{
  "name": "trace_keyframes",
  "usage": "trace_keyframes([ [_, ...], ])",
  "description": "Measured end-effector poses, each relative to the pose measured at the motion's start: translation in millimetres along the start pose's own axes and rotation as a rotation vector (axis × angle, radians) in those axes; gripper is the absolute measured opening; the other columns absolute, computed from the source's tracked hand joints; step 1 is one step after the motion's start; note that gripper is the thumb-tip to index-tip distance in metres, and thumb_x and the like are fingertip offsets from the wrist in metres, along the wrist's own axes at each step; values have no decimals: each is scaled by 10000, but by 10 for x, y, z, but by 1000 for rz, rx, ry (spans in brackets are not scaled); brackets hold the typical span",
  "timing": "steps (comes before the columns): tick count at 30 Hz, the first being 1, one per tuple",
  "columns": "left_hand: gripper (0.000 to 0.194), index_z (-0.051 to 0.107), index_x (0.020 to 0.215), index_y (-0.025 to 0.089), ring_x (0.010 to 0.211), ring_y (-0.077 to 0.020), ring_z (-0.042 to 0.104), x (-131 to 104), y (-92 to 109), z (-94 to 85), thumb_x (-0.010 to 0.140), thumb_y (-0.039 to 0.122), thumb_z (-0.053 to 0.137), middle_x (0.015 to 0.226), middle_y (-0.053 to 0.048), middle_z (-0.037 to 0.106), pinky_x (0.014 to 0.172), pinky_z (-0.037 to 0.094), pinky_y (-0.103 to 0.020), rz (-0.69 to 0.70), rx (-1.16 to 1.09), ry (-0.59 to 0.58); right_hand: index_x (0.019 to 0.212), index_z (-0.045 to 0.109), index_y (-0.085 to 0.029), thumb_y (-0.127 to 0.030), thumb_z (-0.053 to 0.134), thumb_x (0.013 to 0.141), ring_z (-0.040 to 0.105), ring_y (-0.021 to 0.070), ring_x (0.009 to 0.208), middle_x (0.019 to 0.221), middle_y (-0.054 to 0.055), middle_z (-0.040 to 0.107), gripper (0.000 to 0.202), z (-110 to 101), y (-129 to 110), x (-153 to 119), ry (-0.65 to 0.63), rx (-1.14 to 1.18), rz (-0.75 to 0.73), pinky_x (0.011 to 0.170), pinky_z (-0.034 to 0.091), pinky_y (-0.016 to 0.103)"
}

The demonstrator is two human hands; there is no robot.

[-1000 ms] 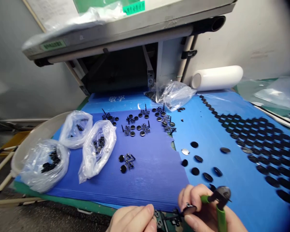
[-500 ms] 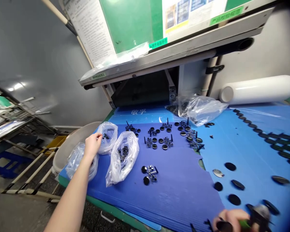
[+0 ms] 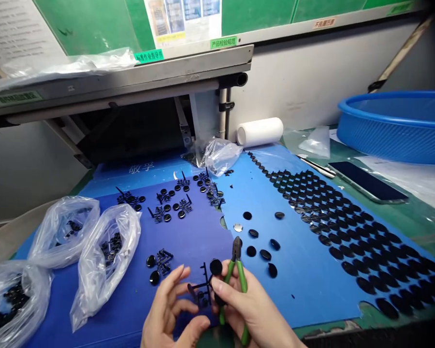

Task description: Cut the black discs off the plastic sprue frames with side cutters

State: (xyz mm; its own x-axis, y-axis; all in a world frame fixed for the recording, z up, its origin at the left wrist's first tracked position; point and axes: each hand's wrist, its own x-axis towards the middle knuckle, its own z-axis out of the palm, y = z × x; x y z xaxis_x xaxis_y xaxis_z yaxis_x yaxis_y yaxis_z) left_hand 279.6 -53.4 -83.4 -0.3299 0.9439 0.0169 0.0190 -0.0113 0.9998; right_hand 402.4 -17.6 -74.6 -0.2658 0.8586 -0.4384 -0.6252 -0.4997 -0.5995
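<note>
Pinching a black branched plastic frame (image 3: 206,284) above the violet plastic sheet (image 3: 199,237) in my right grip (image 3: 248,299), wrapped also around green-handled metal cutters (image 3: 242,278), my left grip (image 3: 170,309) half-open beside it, I risk dropping it if that shared hold slackens.

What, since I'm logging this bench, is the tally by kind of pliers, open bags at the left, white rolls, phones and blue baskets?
Pliers: 1
Left bags: 3
Roll: 1
Phone: 1
Basket: 1
Total: 7
</note>
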Motion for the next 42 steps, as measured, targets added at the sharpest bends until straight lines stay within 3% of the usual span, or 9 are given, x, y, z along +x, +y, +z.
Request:
trace_keyframes([
  [5, 62, 701, 724, 277, 769, -130, 630, 121, 212, 1, 685, 268, 653, 784, 5, 699, 706, 485, -140, 154, 249, -39, 775, 485, -182, -309, 723, 671, 505, 117, 594, 662, -24, 574, 289, -22, -39, -71, -58, -12, 48, 532, 420, 243],
  [9, 69, 708, 706, 266, 697, -138, 649, 144, 242, -52, 682, 241, 648, 751, 3, 704, 611, 510, -140, 128, 295, -121, 780, 483, -195, -349, 611, 772, 542, 143, 647, 718, 7, 619, 200, -58, -132, -127, -88, 25, 128, 545, 418, 247],
  [15, 63, 700, 681, 267, 678, -128, 619, 113, 297, -4, 684, 295, 644, 740, 18, 679, 532, 484, -124, -129, 158, -115, 781, 519, -194, -334, 568, 815, 547, 140, 686, 701, -11, 580, 152, -85, -249, -153, -154, -14, 117, 611, 406, 247],
  [21, 95, 696, 719, 261, 578, -113, 567, 202, 357, -24, 731, 282, 604, 783, 1, 657, 456, 453, -156, -174, 170, -356, 746, 507, -177, -316, 579, 811, 509, 116, 631, 699, -22, 517, 170, -127, -294, -139, -196, -111, 81, 617, 396, 246],
  [27, 122, 692, 720, 236, 519, -81, 510, 226, 360, 7, 742, 305, 593, 780, -6, 645, 423, 393, -146, -271, 144, -398, 765, 528, -186, -281, 577, 812, 519, 123, 646, 686, -15, 541, 116, -151, -300, -149, -206, -50, 120, 602, 402, 218],
  [42, 103, 699, 709, 262, 550, -114, 586, 263, 340, -10, 737, 274, 600, 773, -10, 663, 419, 440, -160, -182, 153, -423, 789, 513, -170, -196, 498, 858, 518, 123, 674, 710, 3, 563, 76, -170, -325, -169, -233, 16, 140, 629, 393, 231],
])
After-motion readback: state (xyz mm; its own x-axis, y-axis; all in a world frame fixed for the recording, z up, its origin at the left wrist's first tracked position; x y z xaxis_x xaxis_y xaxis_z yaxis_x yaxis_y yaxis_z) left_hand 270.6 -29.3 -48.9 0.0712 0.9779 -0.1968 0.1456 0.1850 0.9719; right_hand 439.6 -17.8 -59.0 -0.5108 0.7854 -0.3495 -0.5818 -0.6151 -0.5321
